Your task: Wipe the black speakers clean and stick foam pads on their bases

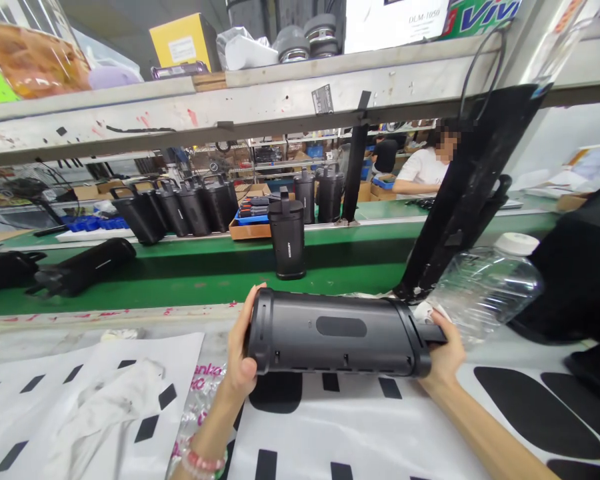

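A long black portable speaker (365, 353) lies sideways between my hands, above the white sheets. It has an oval panel on the side facing me and small slots along its lower edge. My left hand (241, 357) grips its left end, with the thumb on the near side and the fingers behind. At the other end, my right hand (447, 350) is closed around the handle end, by the carry handle (433, 333). A little white material (423, 311) shows beside the right fingers; I cannot tell what it is. The speaker's underside and far side are hidden.
Another speaker (287, 243) stands upright on the green conveyor belt (220, 283), and several more stand behind. A clear plastic bottle (485, 287) and a slanted black post (460, 200) are close on the right. A white cloth (110, 413) lies left. A shelf (280, 97) crosses overhead. A person (423, 170) sits across.
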Available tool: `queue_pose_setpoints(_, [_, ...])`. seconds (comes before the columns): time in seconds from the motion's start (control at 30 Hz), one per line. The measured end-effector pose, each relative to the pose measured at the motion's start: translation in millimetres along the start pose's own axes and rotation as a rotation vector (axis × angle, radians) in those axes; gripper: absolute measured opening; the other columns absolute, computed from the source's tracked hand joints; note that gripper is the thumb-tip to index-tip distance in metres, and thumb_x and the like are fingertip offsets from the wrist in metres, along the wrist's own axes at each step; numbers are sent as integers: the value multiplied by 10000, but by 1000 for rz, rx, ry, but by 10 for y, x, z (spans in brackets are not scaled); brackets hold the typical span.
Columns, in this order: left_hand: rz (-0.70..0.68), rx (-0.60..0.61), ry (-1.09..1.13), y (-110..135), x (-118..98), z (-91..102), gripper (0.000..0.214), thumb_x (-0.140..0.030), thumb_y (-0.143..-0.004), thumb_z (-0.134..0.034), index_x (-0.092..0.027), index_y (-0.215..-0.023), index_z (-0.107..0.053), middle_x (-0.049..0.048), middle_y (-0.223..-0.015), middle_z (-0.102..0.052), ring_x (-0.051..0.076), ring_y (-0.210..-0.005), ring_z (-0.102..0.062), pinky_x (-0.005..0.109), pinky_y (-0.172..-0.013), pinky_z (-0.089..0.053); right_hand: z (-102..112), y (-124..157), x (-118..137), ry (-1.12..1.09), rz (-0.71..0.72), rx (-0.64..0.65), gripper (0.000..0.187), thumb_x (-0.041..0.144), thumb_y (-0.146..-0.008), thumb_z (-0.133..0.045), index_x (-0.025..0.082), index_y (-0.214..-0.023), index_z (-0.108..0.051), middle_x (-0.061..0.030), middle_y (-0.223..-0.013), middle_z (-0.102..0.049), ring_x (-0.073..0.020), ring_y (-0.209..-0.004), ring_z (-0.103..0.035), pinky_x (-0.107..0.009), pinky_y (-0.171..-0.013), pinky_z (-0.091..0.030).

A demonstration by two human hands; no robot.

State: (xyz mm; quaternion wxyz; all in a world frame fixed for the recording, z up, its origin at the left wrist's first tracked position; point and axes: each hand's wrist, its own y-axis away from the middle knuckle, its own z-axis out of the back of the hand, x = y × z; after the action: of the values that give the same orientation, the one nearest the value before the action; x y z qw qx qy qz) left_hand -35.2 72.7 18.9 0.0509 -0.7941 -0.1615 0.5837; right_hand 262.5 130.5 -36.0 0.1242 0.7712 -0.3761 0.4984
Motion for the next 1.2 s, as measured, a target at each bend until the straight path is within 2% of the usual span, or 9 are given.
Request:
queue_pose_setpoints(0.13, [-227, -11, -29, 58, 105, -30, 1046, -823, -523, -680, -214, -1363, -552, 102, -1496, -482, 425, -1423, -333, 460, -1168, -320, -46, -10, 54, 3, 51, -32, 149, 389, -664, -624, 255, -667, -558, -3, -743, -615, -220, -844, -605, -335, -749, -489])
queue_pose_setpoints(0.43, [-165, 88, 59, -20, 250, 45, 883, -742, -669, -661, -310, -1419, -481, 22, -1520, -457, 360, -1439, -326, 410, -1214, -225, -118, 72, 214, 97, 119, -77, 94, 348, -685, -584, 258, -658, -571, 16, -692, -598, -191, -814, -608, -302, -753, -501])
queue_pose_setpoints(0.63, [-138, 130, 35, -18, 380, 12, 792, -641, -801, -553, -333, -1493, -322, 25, -1516, -437, 317, -1428, -346, 393, -1192, -264, -369, 30, 811, 118, 178, -39, 170, 315, -711, -529, 243, -558, -541, 7, -596, -541, -164, -650, -538, -275, -643, -464])
queue_pose_setpoints(0.73, [-125, 152, -141, -6, 364, 1, 781, -644, -845, -497, -317, -1507, -243, 49, -1534, -393, 300, -1438, -327, 408, -1213, -210, -545, -13, 1178, 72, 235, 26, 222, 337, -726, -507, 231, -534, -539, -4, -570, -533, -156, -583, -510, -271, -571, -439])
queue_pose_setpoints(0.8, [-93, 153, -260, -4, 297, -28, 722, -604, -868, -514, -299, -1484, -294, 74, -1530, -392, 305, -1440, -321, 441, -1219, -182, -624, -31, 1365, 66, 279, 69, 229, 349, -740, -528, 226, -548, -546, 2, -548, -519, -147, -544, -488, -264, -532, -416])
queue_pose_setpoints(0.97, [-146, 269, -430, 45, -64, -394, 533, -478, -837, -659, -323, -1335, -549, 43, -1537, -391, 310, -1460, -286, 464, -1221, -167, -772, 33, 1580, 328, 409, 298, 363, 426, -818, -519, 215, -523, -530, 27, -441, -424, -119, -439, -408, -256, -458, -319])
queue_pose_setpoints(1.0, [-204, 319, -489, 58, -151, -527, 590, -473, -794, -710, -333, -1344, -549, 37, -1549, -376, 323, -1469, -263, 477, -1225, -136, -816, 78, 1606, 380, 442, 330, 397, 433, -828, -503, 215, -497, -502, 28, -428, -405, -117, -434, -404, -257, -466, -317])
queue_pose_setpoints(1.1, [-263, 448, -598, 53, -369, -934, 1173, -418, -490, -927, -352, -1498, -332, 51, -1627, -216, 399, -1488, -162, 540, -1214, -136, -941, 242, 1691, 452, 559, 434, 408, 424, -844, -479, 212, -496, -504, 20, -469, -470, -131, -497, -486, -256, -541, -376])
queue_pose_setpoints(1.2, [-362, 417, -701, -39, -479, -1153, 1165, -430, -535, -890, -301, -1513, -272, 95, -1564, -345, 366, -1432, -321, 535, -1175, -257, -934, 283, 1771, 376, 580, 552, 345, 432, -889, -474, 207, -699, -655, 5, -659, -626, -165, -677, -605, -264, -675, -460])
